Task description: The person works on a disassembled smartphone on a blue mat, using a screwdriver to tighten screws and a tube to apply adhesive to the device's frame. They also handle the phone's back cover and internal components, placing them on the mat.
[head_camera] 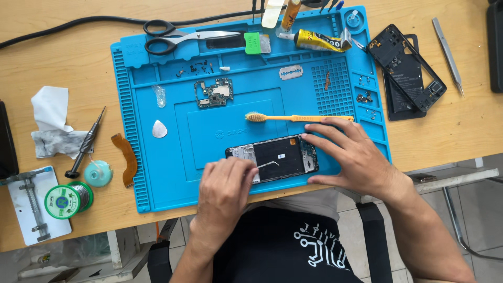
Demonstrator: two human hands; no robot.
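Wooden table point(78, 52) bearing a blue work mat point(157, 178), solder spool point(67, 199), screwdriver point(85, 143), crumpled tissue point(52, 123), tweezers point(447, 53) and black phone frame point(406, 65).

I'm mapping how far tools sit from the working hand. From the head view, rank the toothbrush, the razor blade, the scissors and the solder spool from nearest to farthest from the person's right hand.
From the right hand:
1. Toothbrush, just above the fingertips.
2. Razor blade, higher up the mat.
3. Scissors, top left of the mat.
4. Solder spool, far left, off the mat.
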